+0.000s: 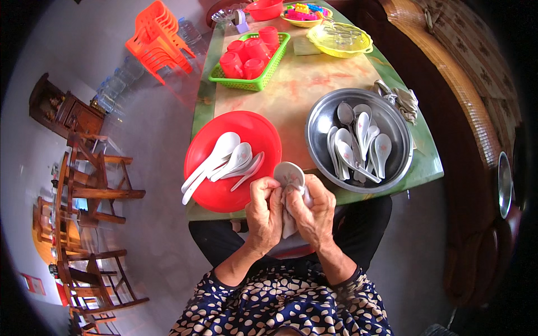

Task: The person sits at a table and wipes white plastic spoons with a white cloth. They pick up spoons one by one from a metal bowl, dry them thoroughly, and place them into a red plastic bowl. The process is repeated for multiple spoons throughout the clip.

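Note:
Just past the table's front edge, my left hand [265, 210] and my right hand [311, 211] are closed together around a white spoon [288, 171] with a pinkish pattern in its bowl. A pale cloth [289, 225] hangs between my hands, and my right fingers press part of it against the spoon. The spoon's handle is hidden. To the left, a red basin [258, 134] carries several white spoons [224, 158], large and small. On the right, several patterned white spoons [383, 150] and a metal spoon [345, 113] lie in a steel basin [322, 106].
A green basket [260, 83] of red mugs [257, 50] stands farther back. Beyond it are a yellow basket [367, 47] of clear glasses and a bowl of colourful toy blocks [305, 10]. Crumpled cloths [404, 103] lie at the right edge. Orange chairs [157, 42] are stacked at left.

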{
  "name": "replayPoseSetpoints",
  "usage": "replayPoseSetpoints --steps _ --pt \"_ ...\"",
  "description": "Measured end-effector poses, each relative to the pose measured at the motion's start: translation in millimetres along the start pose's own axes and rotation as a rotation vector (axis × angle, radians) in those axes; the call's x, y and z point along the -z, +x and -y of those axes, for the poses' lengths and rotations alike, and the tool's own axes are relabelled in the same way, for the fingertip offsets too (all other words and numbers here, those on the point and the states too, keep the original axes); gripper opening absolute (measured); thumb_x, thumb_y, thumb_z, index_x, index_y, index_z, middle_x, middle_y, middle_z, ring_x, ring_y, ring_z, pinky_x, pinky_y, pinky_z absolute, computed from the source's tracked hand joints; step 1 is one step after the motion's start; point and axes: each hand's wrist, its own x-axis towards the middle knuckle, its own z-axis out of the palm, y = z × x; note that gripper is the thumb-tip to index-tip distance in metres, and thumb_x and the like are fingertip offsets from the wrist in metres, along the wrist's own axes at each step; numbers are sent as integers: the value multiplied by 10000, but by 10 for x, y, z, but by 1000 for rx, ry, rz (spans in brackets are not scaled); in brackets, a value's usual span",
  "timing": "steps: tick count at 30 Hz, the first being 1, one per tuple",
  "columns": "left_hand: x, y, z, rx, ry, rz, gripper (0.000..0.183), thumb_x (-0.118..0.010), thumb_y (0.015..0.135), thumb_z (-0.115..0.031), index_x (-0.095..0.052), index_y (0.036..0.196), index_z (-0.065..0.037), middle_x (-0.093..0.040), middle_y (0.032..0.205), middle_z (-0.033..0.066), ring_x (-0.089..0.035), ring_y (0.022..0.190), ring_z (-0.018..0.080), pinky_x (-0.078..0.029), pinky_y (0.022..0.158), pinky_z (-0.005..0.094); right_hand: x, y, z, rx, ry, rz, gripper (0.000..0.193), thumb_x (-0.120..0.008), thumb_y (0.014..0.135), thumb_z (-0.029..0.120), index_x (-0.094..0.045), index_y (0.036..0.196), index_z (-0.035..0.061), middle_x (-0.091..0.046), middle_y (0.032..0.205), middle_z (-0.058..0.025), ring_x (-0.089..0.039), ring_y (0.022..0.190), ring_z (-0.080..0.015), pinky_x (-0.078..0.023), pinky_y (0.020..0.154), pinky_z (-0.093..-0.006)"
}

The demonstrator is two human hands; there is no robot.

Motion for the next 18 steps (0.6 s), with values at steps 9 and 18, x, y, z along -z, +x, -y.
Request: replayPoseSetpoints --steps 9,18 --pt "375 594 -259 -344 248 325 104 -601 872 -31 -587 972 -6 -650 793 126 -656 726 261 -498 620 330 208 278 35 89 -40 407 190 -651 759 124 -618 878 -22 -600 764 -136 -599 619 -238 -486 573 -323" --pt "356 491 -121 -221 221 127 109 -599 889 -64 -590 965 13 -623 710 122 -631 638 217 -480 596 305 183 184 -26 -414 198 566 276 -634 821 240 -648 858 -34 -616 662 -54 -555 616 -91 -462 566 -271"
